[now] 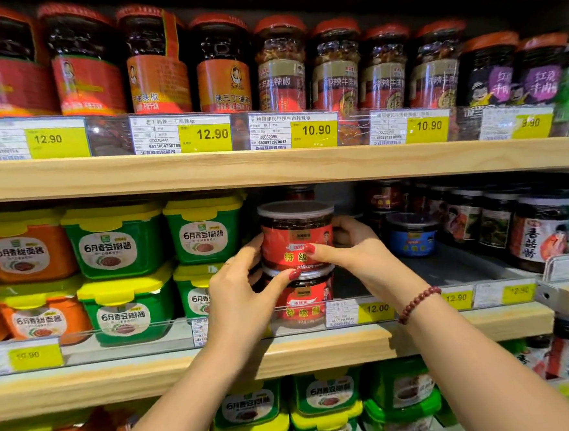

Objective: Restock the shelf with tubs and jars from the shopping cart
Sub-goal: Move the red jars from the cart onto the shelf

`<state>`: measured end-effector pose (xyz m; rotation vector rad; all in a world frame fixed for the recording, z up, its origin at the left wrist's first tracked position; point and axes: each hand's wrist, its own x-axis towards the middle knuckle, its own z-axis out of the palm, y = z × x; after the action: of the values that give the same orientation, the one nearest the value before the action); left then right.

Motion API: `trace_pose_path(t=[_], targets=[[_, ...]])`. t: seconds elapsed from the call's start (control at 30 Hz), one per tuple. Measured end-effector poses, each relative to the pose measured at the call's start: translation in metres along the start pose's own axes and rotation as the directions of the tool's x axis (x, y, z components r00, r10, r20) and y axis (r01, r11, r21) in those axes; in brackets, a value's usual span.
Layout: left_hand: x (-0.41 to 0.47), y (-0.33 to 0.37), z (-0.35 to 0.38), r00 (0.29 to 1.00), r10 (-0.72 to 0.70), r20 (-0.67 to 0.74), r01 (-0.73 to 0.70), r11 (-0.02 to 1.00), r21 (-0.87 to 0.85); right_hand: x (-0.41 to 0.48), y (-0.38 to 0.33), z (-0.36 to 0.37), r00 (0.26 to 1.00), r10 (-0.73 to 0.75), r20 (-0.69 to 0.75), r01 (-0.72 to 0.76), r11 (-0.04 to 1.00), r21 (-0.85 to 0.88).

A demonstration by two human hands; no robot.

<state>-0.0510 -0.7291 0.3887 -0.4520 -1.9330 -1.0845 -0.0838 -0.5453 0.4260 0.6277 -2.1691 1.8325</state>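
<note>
A red-labelled jar (pixel 294 234) with a clear lid stands stacked on a second jar of the same kind (pixel 302 300) on the middle shelf (pixel 319 351). My left hand (pixel 245 295) grips the upper jar's lower left side, thumb at the seam between the two jars. My right hand (pixel 353 251) wraps the upper jar's right side, with a thumb across its label. A red bead bracelet (pixel 417 303) circles my right wrist. The shopping cart is out of view.
Green and orange tubs with yellow lids (pixel 116 240) are stacked to the left. A blue jar (pixel 411 235) and dark jars (pixel 543 231) stand to the right, with bare shelf floor (pixel 448 267) between. Tall red-lidded jars (pixel 281 64) fill the upper shelf. More tubs (pixel 326 394) sit below.
</note>
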Motion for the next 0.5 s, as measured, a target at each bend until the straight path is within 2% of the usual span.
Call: trace_pose_path(t=[0.2,0.4,0.5], targets=[[0.0002,-0.0032,0.002,0.999,0.0,-0.033,0.0,1.0,-0.004,0.0023,-0.0004,-0.0039,0.995,0.031,0.095,-0.028,0.999,-0.025],[-0.0002,-0.0023,0.0014,0.999,0.01,-0.037,-0.009,0.999,0.034,0.0021,0.0031,-0.0033,0.994,0.067,0.082,-0.06,0.995,-0.083],[-0.0006,-0.0002,0.0011,0.999,0.02,-0.044,-0.017,0.997,0.074,0.0001,0.0018,-0.0023,0.998,0.036,0.05,-0.031,0.995,-0.098]])
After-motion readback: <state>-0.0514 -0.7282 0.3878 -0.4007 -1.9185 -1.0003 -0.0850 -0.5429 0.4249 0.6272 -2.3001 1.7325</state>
